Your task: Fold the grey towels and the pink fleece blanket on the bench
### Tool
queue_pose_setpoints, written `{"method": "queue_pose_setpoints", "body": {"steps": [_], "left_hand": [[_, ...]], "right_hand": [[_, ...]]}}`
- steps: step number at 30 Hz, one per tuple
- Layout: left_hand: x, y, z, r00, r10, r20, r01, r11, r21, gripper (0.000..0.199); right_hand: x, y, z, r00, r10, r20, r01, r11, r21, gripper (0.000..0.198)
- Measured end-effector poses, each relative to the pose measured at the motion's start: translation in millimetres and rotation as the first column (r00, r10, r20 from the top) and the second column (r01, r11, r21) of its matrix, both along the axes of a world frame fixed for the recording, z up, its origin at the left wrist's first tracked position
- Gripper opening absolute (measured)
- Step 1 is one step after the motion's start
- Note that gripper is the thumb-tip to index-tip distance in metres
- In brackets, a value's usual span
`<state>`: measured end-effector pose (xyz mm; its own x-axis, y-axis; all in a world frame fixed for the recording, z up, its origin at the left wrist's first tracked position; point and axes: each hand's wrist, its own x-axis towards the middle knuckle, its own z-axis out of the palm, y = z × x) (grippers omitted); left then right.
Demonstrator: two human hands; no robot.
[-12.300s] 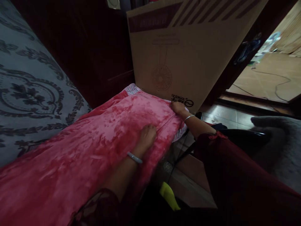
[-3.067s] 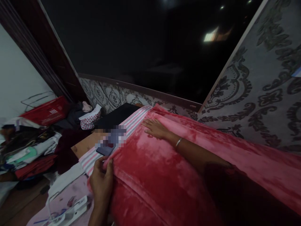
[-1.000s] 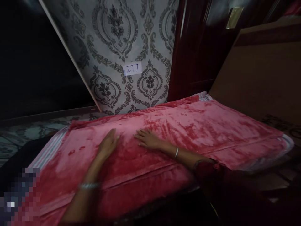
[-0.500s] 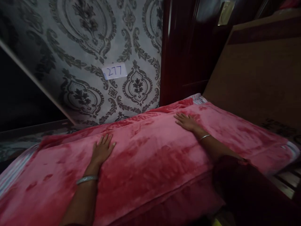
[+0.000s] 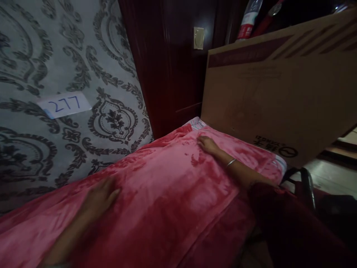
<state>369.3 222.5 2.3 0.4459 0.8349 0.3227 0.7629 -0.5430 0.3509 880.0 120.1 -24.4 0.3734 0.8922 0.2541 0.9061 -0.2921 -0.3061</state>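
Note:
A plush pink and red blanket [image 5: 161, 182] lies spread along a low surface against the wall. My left hand [image 5: 99, 197] rests on its left part, slightly blurred, with the thumb apart from the fingers and nothing held. Farther off to the right, my right hand [image 5: 208, 144] lies on the blanket close to its far end. Its fingers are near each other and slightly bent, pressing on the pile. Striped white cloth [image 5: 196, 123] shows from under the blanket at the far corner.
A large cardboard box [image 5: 267, 93] stands beyond the blanket's right end, with a bottle [image 5: 248, 20] behind its top edge. Patterned wallpaper [image 5: 113, 119] bears a paper label [image 5: 64, 105] reading 277. A dark red door panel [image 5: 173, 67] adjoins it. Black curved tubing [image 5: 305, 186] is at the right.
The view has turned right, showing more of the box. My right hand's spread fingers have drawn together and bent slightly. My left hand stays on the blanket, now lower in view and blurred.

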Motion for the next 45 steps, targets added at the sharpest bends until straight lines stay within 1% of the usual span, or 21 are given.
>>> {"method": "queue_pose_setpoints", "body": {"steps": [2,3,4,6,7,9,12,15,17,22,25,28,32,36,38,42,45], "left_hand": [[44.2,6.4,-0.6,0.975,-0.174,-0.140,0.164,0.983,-0.078,0.062],[66.7,7.2,-2.8,0.951,-0.242,-0.192,0.225,0.969,-0.106,0.063],[88.1,6.5,-6.5,0.934,-0.282,-0.219,0.262,0.958,-0.115,0.064],[123.8,1.3,-17.8,0.909,-0.327,-0.257,0.307,0.945,-0.115,0.063],[136.6,-2.1,-24.9,0.904,-0.328,-0.275,0.312,0.945,-0.102,0.062],[151.3,-7.9,-39.6,0.900,-0.311,-0.305,0.310,0.949,-0.054,0.059],[152.2,-9.8,-56.2,0.898,-0.299,-0.322,0.326,0.945,0.034,0.058],[146.0,-6.5,-63.0,0.889,-0.312,-0.336,0.358,0.930,0.081,0.058],[144.2,-4.8,-64.4,0.887,-0.308,-0.344,0.361,0.927,0.101,0.058],[145.7,-4.8,-65.5,0.891,-0.296,-0.343,0.355,0.927,0.122,0.059],[145.8,-5.2,-64.6,0.890,-0.305,-0.340,0.363,0.924,0.123,0.059],[145.4,-5.6,-62.8,0.888,-0.306,-0.344,0.362,0.925,0.112,0.059],[145.0,-5.6,-62.5,0.885,-0.309,-0.349,0.364,0.926,0.102,0.060],[145.1,-5.5,-63.7,0.889,-0.311,-0.335,0.365,0.924,0.113,0.059],[145.3,-5.8,-63.4,0.888,-0.314,-0.336,0.367,0.924,0.109,0.060],[145.4,-6.6,-62.3,0.888,-0.312,-0.337,0.366,0.924,0.108,0.060],[144.7,-6.7,-63.9,0.888,-0.313,-0.336,0.369,0.922,0.116,0.059]], "right_hand": [[30.5,2.2,8.4,0.993,-0.117,-0.030,0.117,0.993,0.022,0.052],[43.3,4.7,11.8,0.985,-0.166,-0.039,0.167,0.986,0.025,0.054],[54.4,7.9,14.6,0.975,-0.218,-0.052,0.219,0.975,0.025,0.055],[72.7,15.9,17.3,0.946,-0.314,-0.077,0.316,0.949,0.006,0.056],[80.7,20.2,17.3,0.930,-0.357,-0.087,0.357,0.934,-0.012,0.056],[95.7,28.4,15.1,0.896,-0.433,-0.098,0.429,0.901,-0.060,0.053],[116.7,37.6,8.6,0.837,-0.536,-0.111,0.517,0.841,-0.161,0.047],[133.4,42.2,2.0,0.800,-0.585,-0.134,0.543,0.801,-0.253,0.042],[141.4,43.2,-0.5,0.798,-0.585,-0.143,0.533,0.797,-0.283,0.040],[150.9,43.3,1.0,0.817,-0.553,-0.160,0.491,0.814,-0.310,0.040],[148.8,41.6,3.0,0.823,-0.546,-0.154,0.493,0.823,-0.283,0.039],[139.9,36.9,1.8,0.837,-0.535,-0.114,0.509,0.838,-0.198,0.039],[123.6,28.3,-3.0,0.861,-0.509,0.008,0.508,0.859,-0.064,0.040],[113.6,23.8,-2.0,0.857,-0.510,0.074,0.511,0.860,0.013,0.040],[113.0,23.5,0.8,0.851,-0.521,0.069,0.521,0.853,0.018,0.041],[123.0,26.4,2.7,0.833,-0.549,0.064,0.552,0.833,-0.033,0.043],[135.6,31.6,-3.1,0.861,-0.496,0.114,0.505,0.860,-0.073,0.042]]}}
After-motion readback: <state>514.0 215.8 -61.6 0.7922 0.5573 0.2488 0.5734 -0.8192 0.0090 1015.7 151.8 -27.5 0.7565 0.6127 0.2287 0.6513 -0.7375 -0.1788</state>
